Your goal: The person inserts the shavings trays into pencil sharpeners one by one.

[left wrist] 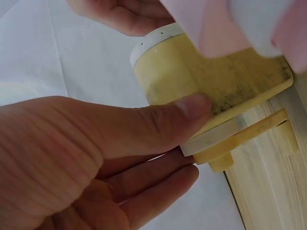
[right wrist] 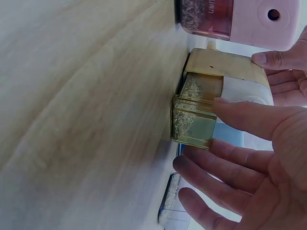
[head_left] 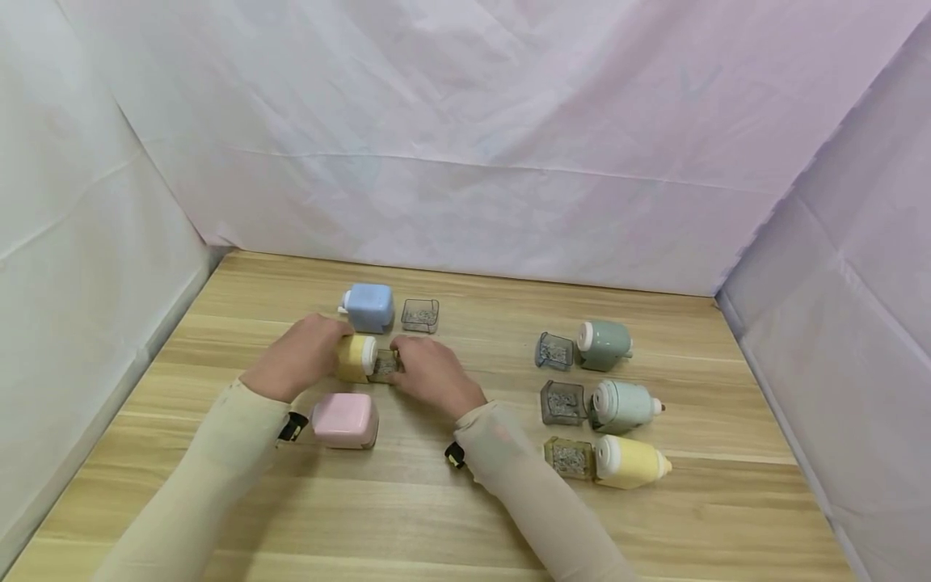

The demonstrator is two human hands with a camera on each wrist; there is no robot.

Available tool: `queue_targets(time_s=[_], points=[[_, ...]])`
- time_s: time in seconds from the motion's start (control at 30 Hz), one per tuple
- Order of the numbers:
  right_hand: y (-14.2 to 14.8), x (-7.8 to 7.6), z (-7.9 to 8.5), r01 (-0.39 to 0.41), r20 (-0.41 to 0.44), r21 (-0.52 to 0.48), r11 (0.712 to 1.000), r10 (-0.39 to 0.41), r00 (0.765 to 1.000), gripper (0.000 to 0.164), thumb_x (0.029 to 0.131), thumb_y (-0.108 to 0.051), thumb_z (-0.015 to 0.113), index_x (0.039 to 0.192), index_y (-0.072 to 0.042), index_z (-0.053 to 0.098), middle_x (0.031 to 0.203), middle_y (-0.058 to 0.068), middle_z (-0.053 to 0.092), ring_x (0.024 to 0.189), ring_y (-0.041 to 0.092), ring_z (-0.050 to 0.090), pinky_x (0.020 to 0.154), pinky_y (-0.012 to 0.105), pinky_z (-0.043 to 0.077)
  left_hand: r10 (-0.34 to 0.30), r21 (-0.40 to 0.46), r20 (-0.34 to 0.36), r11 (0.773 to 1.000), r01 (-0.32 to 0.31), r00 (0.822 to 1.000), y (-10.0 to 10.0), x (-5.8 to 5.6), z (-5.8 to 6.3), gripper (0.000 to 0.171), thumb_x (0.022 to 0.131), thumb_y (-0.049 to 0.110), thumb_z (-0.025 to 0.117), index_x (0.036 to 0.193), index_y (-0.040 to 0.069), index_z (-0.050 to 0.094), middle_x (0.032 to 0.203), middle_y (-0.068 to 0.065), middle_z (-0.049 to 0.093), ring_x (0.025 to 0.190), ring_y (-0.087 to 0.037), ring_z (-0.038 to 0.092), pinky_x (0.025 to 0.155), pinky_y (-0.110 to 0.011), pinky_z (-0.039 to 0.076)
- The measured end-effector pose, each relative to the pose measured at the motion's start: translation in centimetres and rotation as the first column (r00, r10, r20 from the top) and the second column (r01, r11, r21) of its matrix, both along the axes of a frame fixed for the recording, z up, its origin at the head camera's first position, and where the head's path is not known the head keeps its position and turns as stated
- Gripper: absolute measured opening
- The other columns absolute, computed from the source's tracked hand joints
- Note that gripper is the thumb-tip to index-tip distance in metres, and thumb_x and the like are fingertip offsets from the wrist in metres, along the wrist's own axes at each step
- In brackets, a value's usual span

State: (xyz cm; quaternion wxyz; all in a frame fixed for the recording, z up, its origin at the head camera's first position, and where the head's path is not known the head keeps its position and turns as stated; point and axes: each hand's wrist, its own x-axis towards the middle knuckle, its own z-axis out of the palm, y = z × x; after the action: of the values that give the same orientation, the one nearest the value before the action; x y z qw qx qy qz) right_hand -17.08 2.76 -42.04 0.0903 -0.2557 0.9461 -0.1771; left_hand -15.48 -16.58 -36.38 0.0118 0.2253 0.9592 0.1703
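A yellow crank pencil sharpener is gripped by my left hand, thumb on one side and fingers on the other in the left wrist view. Its crank handle points down beside the fingers there. My right hand pinches the see-through shavings drawer between thumb and forefinger; the other fingers are spread. That drawer, with shavings inside, is partly out of the sharpener's front. A pink sharpener stands nearer me, and a blue sharpener stands just beyond my left hand.
Right of the blue sharpener lies a separate drawer of shavings. On the table's right side stand a dark green sharpener, a pale green one and another yellow one, each with a shavings drawer before it. White cloth hangs behind.
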Motion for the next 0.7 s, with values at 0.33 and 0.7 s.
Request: queue_targets(time_s=[0.33, 0.7], points=[[-0.8, 0.15, -0.16, -0.02, -0.016, -0.035, 0.999, 0.019, 1.0, 0.034, 0.085, -0.032, 0.071, 0.111, -0.011, 0.063, 0.094, -0.002, 0.068, 0.078, 0.009, 0.056, 0.066, 0.028, 0.053, -0.002, -0.015, -0.019, 1.0, 0.002, 1.0, 0.23, 0.04, -0.1, 0.018, 0.066, -0.015, 0.071, 0.079, -0.004, 0.068, 0.073, -0.016, 0.069, 0.063, -0.022, 0.055, 0.058, -0.04, 0.053], [-0.02, 0.22, 0.5, -0.02, 0.041, -0.059, 0.998, 0.022, 0.999, 0.058, 0.086, -0.037, 0.07, 0.134, -0.01, 0.053, 0.113, 0.004, 0.07, 0.09, 0.012, 0.061, 0.079, 0.033, 0.059, 0.006, -0.015, -0.007, 1.0, -0.006, 1.0, 0.23, 0.14, -0.02, 0.021, 0.065, -0.015, 0.073, 0.084, -0.006, 0.069, 0.079, -0.021, 0.071, 0.068, -0.026, 0.06, 0.063, -0.045, 0.058]])
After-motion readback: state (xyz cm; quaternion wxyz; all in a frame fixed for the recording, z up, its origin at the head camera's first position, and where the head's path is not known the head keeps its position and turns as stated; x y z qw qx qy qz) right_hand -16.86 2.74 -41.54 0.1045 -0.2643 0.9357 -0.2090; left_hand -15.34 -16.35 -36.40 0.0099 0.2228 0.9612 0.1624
